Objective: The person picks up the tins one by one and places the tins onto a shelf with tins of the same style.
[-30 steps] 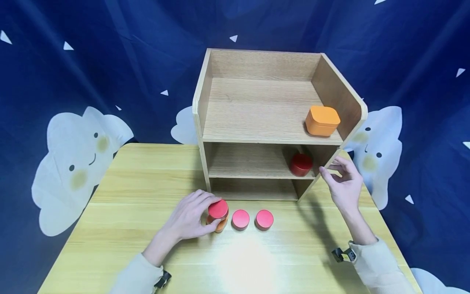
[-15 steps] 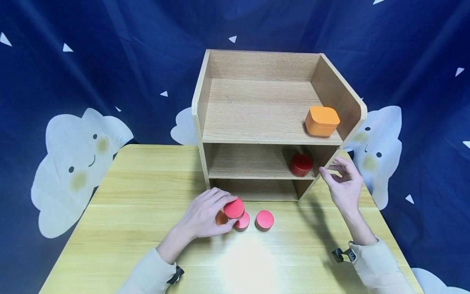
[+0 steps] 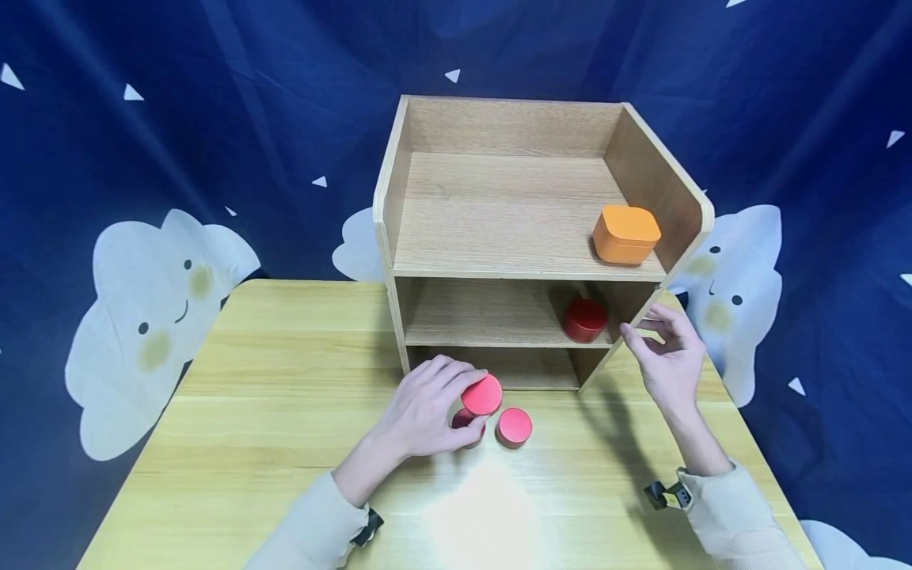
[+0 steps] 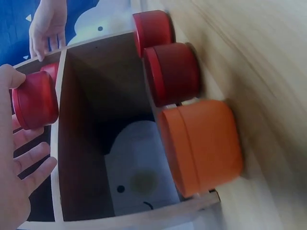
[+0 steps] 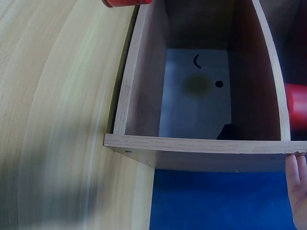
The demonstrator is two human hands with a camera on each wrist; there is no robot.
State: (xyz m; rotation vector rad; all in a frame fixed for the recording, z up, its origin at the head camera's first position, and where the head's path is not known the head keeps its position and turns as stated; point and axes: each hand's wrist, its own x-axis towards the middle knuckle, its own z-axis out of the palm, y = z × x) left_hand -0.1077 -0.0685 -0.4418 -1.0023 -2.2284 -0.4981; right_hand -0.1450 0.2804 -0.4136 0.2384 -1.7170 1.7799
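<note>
A round red tin with a lid (image 3: 482,395) is held between the thumb and fingers of my left hand (image 3: 435,408), raised above the table. In the left wrist view the same red tin (image 4: 34,100) sits in that hand's grip. Two more red tins stand on the table: one (image 3: 514,427) in plain sight, the other (image 3: 470,428) partly behind my left hand. An orange tin (image 4: 201,147) is beside them in the left wrist view; my hand hides it in the head view. My right hand (image 3: 670,360) touches the right side panel of the wooden shelf (image 3: 499,273), fingers against its outer face (image 5: 298,177).
An orange lidded box (image 3: 625,235) stands on the shelf's top board at the right. Another red tin (image 3: 585,320) is on the middle board, right side. The wooden table (image 3: 285,348) extends around the shelf, and a blue cloud-print curtain (image 3: 214,119) hangs behind.
My left hand has carried the red tin to the right, from above the orange tin to above the red ones. My right hand has stayed at the shelf's side.
</note>
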